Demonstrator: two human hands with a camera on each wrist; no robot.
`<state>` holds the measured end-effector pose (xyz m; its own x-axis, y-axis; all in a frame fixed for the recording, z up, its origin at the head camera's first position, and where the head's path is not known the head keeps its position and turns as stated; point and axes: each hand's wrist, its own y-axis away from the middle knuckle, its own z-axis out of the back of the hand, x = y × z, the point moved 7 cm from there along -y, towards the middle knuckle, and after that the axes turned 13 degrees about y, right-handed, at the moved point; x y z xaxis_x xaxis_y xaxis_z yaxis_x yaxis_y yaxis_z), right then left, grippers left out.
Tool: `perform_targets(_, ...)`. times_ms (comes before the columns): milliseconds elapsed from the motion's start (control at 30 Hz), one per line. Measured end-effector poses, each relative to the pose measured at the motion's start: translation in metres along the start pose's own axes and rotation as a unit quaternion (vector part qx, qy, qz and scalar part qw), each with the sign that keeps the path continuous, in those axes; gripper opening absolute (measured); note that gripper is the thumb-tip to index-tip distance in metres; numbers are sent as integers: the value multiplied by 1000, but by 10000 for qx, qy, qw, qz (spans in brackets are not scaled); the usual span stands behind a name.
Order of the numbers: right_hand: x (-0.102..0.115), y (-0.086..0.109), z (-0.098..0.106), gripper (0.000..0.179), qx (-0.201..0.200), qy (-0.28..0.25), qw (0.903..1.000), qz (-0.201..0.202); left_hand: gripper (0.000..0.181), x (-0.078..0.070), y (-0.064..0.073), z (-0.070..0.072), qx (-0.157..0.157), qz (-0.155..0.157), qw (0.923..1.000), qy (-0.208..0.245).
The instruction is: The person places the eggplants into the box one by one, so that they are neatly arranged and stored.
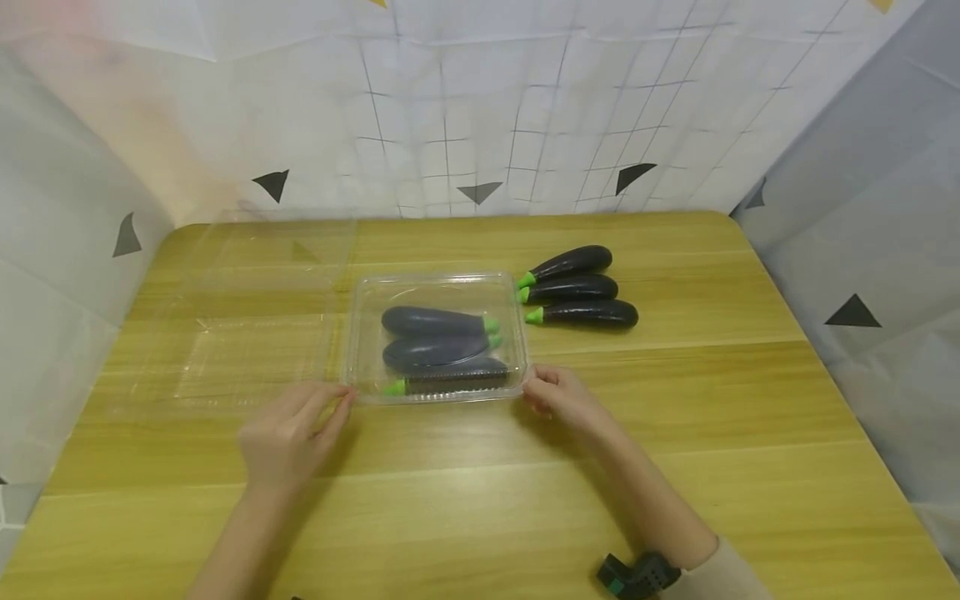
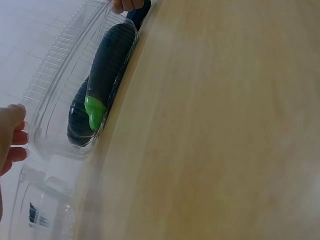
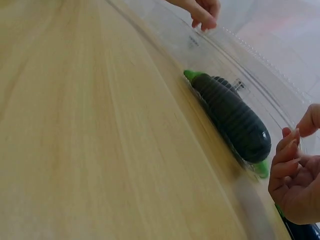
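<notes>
Evidently both hands are engaged at one rectangular container of clear plastic, lidded and ribbed along its front wall, placed mid-table. Three glossy, near-black eggplants with green stems are enclosed in it: two are laid with stems to the right, the front one with its stem to the left. The near left corner is pinched by the left hand, thumb against fingers; the near right corner is pinched likewise by the right hand. Whether the lid is snapped down all along the rim cannot be told.

To the right, three loose eggplants of the same colouring are laid side by side on the yellowish wood-grain table, stems toward the container. To the left, a second clear plastic container is set with its lid raised.

Risks, as judged: if one corner is pressed harder than the other, the lid may be skewed and the far edge sprung. Thin plastic could be buckled by too tight a pinch. If the container is pushed rightward and back, the nearby loose stems could be bumped; by a leftward shove, the second container could be struck.
</notes>
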<state>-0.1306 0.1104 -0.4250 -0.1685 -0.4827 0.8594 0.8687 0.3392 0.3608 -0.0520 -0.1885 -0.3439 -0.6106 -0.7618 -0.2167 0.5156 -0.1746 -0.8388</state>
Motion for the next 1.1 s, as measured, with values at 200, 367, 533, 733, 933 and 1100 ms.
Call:
perform_targets(200, 0, 1, -3, 16, -122, 261, 9991, -302, 29, 0, 4, -6, 267, 76, 9996, 80)
perform_targets(367, 3, 2, -2, 13, -111, 352, 9990, -262, 29, 2, 5, -6, 305, 168, 9994, 85)
perform_targets(533, 7, 3, 2, 19, -102, 464, 9989, 37, 30, 3, 5, -6, 312, 208, 9993, 94)
perform_targets(733, 10, 4, 2, 22, -6, 299, 9993, 212, 29, 1, 1, 2, -36, 212, 9997, 136)
perform_targets(933, 10, 4, 4, 23, -72, 286, 9993, 223, 32, 10, -5, 22, -698, 545, 9960, 116)
perform_targets(1100, 9, 3, 4, 24, -57, 300, 9993, 225, 29, 37, -1, 48, -1320, 1476, 9802, 55)
